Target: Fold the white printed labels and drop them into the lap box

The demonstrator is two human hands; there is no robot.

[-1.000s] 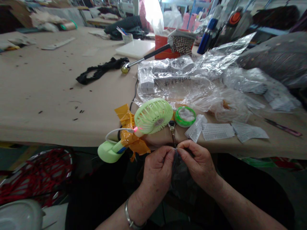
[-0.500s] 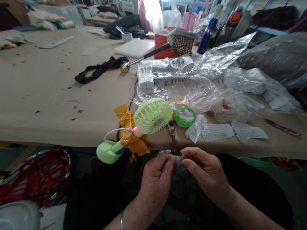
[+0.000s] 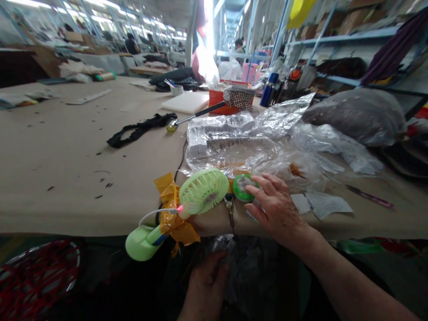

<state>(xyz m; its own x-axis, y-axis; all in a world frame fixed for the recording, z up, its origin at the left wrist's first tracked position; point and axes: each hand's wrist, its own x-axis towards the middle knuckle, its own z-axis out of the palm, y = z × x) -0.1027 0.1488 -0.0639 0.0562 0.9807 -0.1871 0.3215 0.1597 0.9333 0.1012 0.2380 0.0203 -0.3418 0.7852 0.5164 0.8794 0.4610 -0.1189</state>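
Observation:
Over the table's front edge, my right hand (image 3: 276, 207) reaches out with its fingers apart. Its fingertips are at a small round green dish (image 3: 238, 195) with a greyish-white spongy filling (image 3: 244, 182), and I see nothing gripped in them. Below the edge, in shadow, my left hand (image 3: 207, 281) is closed, thumb and fingers drawn together. Whatever it may hold is too dark to make out. Beside it lies a clear plastic bag (image 3: 247, 267) with pale pieces in it. Printed white paper slips (image 3: 328, 204) lie right of my right hand, which partly covers others.
A green fan (image 3: 203, 191) is fixed to the edge with brown tape (image 3: 182, 229), beside a small metal-topped stick (image 3: 230, 209). Behind are plastic-wrapped white bundles (image 3: 227, 147), a long-handled tool (image 3: 200, 113) and black cloth (image 3: 140, 129). Pink-handled tweezers (image 3: 369, 196) lie at the right.
My right hand has left my left hand and moved up and forward to the green dish. My left hand has dropped lower, into shadow. The view has tilted upward.

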